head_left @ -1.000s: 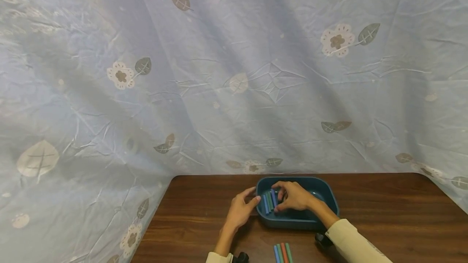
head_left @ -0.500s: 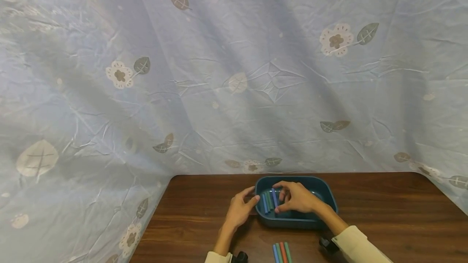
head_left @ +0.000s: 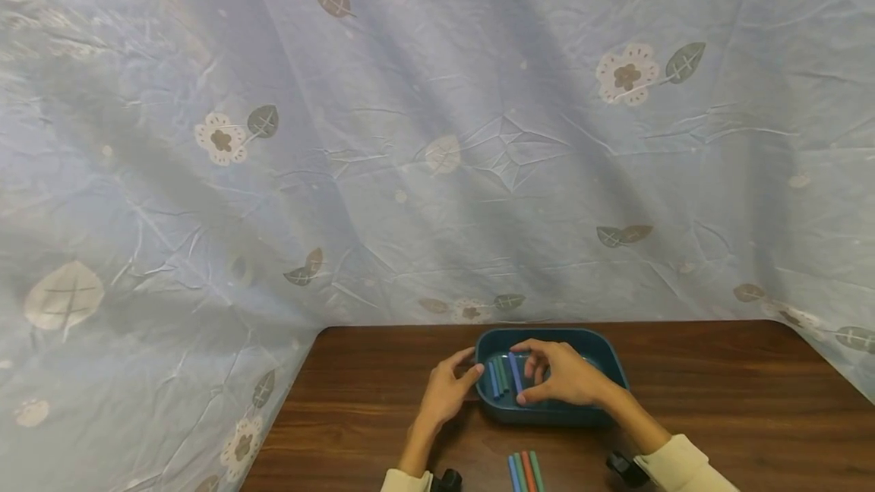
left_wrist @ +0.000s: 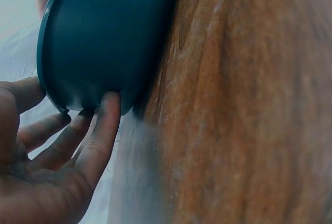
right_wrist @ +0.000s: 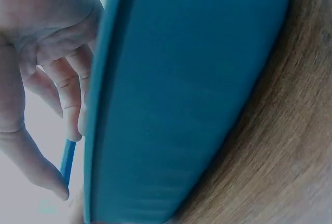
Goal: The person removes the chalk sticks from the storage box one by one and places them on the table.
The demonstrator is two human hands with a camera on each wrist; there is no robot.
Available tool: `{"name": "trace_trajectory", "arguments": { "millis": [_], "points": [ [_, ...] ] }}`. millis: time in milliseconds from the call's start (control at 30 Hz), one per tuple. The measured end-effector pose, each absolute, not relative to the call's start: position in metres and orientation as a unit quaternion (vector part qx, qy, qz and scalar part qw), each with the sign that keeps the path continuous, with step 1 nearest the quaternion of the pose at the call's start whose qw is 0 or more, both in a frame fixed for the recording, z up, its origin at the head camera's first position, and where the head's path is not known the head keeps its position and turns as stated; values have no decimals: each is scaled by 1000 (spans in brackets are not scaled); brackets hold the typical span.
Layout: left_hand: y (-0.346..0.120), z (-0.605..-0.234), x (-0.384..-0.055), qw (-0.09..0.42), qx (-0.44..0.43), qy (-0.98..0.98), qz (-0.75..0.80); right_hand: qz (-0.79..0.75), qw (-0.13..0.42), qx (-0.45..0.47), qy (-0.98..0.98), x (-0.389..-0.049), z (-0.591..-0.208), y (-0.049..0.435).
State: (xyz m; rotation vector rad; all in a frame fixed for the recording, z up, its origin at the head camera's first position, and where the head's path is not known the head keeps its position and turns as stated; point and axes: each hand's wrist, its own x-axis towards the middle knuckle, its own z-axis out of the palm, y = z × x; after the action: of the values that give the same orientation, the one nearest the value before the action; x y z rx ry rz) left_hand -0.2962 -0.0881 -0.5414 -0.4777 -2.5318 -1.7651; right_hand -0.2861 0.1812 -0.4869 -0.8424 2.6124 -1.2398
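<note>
A dark teal rectangular basin [head_left: 560, 416] stands on the table. My left hand [head_left: 443, 393] touches its left end, fingers against the outer wall [left_wrist: 104, 42] and thumb at the rim. Over the basin, my right hand [head_left: 570, 374] pinches a slim blue stick [head_left: 516, 373] lengthwise between thumb and forefinger. In the right wrist view, that blue stick [right_wrist: 67, 159] shows between the fingertips, beyond the basin's rim. Left of it in the basin, another blue stick [head_left: 494, 380] and green sticks [head_left: 502, 375] lie side by side. The sticks' exact kind is unclear.
Several sticks lie in a row in front of the basin: a blue stick [head_left: 514, 474], a red stick [head_left: 529, 471] and green ones. The brown wooden table [head_left: 718, 401] ends at a pale floral curtain [head_left: 437, 211]. A black device [head_left: 625, 469] sits at my right wrist.
My right hand has shifted slightly right and toward me with the blue stick, widening the gap to the other sticks in the basin. The left hand stays at the basin's end.
</note>
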Motion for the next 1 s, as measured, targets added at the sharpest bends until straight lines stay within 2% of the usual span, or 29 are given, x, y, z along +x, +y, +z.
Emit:
{"name": "trace_trajectory", "arguments": {
  "millis": [333, 700, 1000],
  "points": [
    [-87, -542, -294, -6, -157, -788, -595, -406, 57, -294, 863, -267, -479, 179],
    [-89, -541, -295, 26, -154, -821, -549, -413, 53, -297, 859, -243, -479, 181],
    [-88, -540, -294, 23, -157, -815, -557, -427, 42, -307, 849, -218, -486, 183]
  ]
}}
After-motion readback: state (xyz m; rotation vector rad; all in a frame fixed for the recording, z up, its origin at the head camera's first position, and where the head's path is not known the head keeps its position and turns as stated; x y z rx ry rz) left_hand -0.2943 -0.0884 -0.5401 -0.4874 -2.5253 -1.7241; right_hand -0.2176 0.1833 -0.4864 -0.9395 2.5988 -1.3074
